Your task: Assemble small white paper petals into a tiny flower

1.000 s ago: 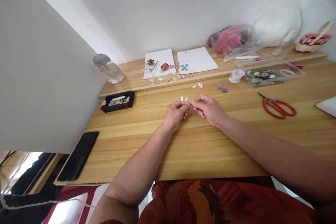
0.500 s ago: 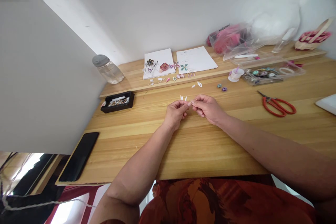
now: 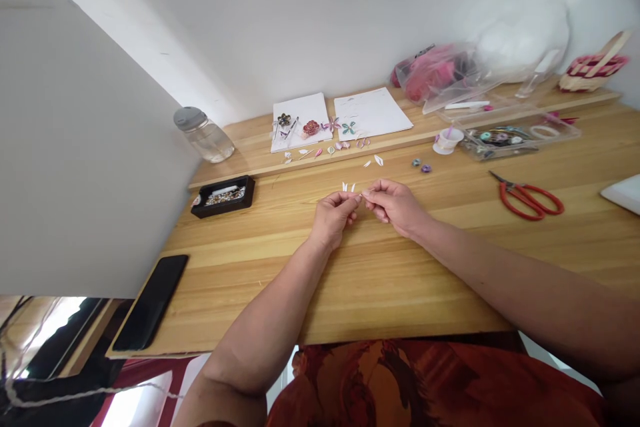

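My left hand (image 3: 334,213) and my right hand (image 3: 393,203) meet fingertip to fingertip above the middle of the wooden table (image 3: 280,280). Both are closed in a pinch. A tiny pale piece shows between the fingertips, too small to name. Just beyond my left hand's fingers stand or lie small white petal-like slips (image 3: 349,187). Farther back are two more white petal-shaped pieces (image 3: 379,161). To the right of these sit a small teal and a purple bundle (image 3: 426,169), perhaps thread.
Red-handled scissors (image 3: 531,200) lie at right, near an open clear box (image 3: 520,140) and a white spool (image 3: 449,140). A black tray (image 3: 223,196), a bottle (image 3: 204,133) and a phone (image 3: 151,302) are at left. Flower ornaments (image 3: 311,127) rest on white paper (image 3: 373,113) along the raised ledge.
The fingertips of my two hands have drawn very slightly apart, and a tiny pale bit shows between them. Otherwise the view has only shifted a little.
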The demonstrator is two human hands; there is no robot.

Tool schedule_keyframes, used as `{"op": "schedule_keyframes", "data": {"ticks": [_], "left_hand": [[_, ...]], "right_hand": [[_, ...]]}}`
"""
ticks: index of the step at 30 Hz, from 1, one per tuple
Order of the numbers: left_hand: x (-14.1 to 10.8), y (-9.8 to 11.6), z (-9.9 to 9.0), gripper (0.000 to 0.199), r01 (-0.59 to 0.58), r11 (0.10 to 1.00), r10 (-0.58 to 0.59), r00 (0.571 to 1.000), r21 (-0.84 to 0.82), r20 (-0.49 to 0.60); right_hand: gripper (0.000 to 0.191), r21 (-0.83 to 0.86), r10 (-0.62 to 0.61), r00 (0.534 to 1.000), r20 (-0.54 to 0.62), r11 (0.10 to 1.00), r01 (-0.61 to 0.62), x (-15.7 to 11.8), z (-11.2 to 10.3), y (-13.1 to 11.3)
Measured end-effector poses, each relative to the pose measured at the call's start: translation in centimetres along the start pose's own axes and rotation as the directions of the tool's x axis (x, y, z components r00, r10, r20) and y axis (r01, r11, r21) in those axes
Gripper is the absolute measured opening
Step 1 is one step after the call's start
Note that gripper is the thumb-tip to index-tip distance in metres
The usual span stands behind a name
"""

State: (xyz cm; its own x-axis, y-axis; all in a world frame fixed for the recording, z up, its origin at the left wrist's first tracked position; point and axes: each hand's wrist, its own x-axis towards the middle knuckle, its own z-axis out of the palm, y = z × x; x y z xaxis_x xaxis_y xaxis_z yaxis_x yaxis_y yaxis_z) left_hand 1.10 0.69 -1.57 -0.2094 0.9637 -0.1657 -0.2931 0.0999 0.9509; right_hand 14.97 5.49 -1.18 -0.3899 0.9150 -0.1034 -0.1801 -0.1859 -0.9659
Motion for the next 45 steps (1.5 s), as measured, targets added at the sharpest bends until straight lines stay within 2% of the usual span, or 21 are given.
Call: {"op": "schedule_keyframes", "data": {"ticks": [10, 39, 45], "left_hand": [[0.06, 0.02, 0.06, 0.033, -0.032, 0.999, 0.032, 0.999, 0.005, -0.034], [-0.07, 0.20, 0.13, 0.032, -0.050, 0.998, 0.051, 0.998, 0.024, -0.031], [0.09, 0.22, -0.14, 0.031, -0.073, 0.996, 0.075, 0.996, 0.050, -0.037]], "right_hand": [[0.033, -0.055, -0.065, 0.997, 0.044, 0.996, 0.068, 0.08, -0.15, 0.47], [0.036, 0.031, -0.021, 1.000, 0.003, 0.999, 0.021, -0.37, 0.42, -0.04], [0.038, -0.011, -0.034, 0.999, 0.012, 0.999, 0.035, -0.17, 0.26, 0.24]]}}
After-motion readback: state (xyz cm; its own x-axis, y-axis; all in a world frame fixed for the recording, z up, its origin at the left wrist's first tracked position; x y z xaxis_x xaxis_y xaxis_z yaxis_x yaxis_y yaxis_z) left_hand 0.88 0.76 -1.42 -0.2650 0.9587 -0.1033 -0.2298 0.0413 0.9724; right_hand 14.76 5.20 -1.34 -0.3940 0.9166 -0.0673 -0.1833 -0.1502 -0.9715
